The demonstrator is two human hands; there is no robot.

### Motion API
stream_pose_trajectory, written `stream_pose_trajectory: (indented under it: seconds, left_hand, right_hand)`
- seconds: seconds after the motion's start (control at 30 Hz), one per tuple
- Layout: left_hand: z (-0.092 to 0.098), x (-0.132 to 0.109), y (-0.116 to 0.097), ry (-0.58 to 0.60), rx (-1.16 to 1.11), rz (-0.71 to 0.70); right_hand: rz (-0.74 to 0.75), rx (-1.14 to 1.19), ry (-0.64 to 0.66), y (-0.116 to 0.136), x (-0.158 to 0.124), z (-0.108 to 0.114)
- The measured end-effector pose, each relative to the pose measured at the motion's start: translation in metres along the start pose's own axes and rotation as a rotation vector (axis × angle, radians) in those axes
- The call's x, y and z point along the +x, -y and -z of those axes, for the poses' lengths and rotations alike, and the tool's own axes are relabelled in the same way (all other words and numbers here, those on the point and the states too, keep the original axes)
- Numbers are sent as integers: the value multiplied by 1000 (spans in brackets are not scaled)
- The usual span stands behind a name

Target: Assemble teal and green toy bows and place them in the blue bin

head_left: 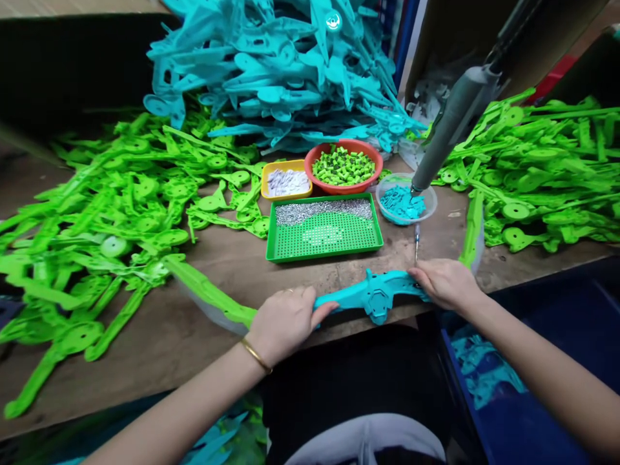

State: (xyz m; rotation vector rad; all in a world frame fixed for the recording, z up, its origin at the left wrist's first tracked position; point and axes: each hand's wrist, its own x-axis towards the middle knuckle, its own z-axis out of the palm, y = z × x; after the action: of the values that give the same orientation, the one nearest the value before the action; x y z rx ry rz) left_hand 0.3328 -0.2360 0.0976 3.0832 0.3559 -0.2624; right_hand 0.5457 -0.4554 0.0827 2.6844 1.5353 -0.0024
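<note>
A long teal plastic part (372, 296) lies along the near edge of the wooden table (232, 265). My left hand (285, 320) is closed around its left end. My right hand (443, 281) grips its right end with fingers curled over it. Just behind the right hand a thin screwdriver bit (416, 242) hangs from a grey powered driver (448, 129) suspended above. A green plastic part (208, 294) lies on the table left of my left hand.
A green tray (323, 234) holds several screws. Behind it sit a yellow dish (285, 182), an orange bowl (345, 166) of green pieces and a clear bowl (405, 200) of teal pieces. Piles of green parts (111, 213) (542, 161) flank the table; teal parts (285, 71) are heaped behind. A blue bin (504, 387) sits lower right.
</note>
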Motion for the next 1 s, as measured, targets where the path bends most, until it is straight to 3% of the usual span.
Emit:
stream_pose_trajectory:
  seconds: [0.2,0.33,0.47,0.57,0.67,0.73,0.8,0.83,0.9,1.0]
  left_hand:
    - [-5,-9,0,-106,38,-31]
    - [-4,-15,-4,-133,46,-26]
    - [-7,-15,-7,-126,31,-28]
    - [-8,-10,-6,-38,47,-12]
    - [-4,-2,-2,137,22,20]
    - [0,3,2,238,-37,40]
    - [2,7,8,291,-106,61]
    - [2,8,11,302,-142,72]
    - [3,10,16,309,-211,90]
    - [6,14,21,334,-295,81]
  right_hand:
    - [67,-5,-94,6,-9,6]
    - [252,84,-176,25,-6,14]
    - [241,122,-213,46,7,6]
    - [154,142,-197,52,14,2]
    - [83,242,-202,37,5,8]
    - [-127,295,-301,15,-13,12]
    - [-517,303,-367,-13,-37,10]
    - [-692,309,-310,-26,-48,7]
    - [-828,438,-111,-48,-66,-3]
    - [-705,859,42,-60,-72,-17]
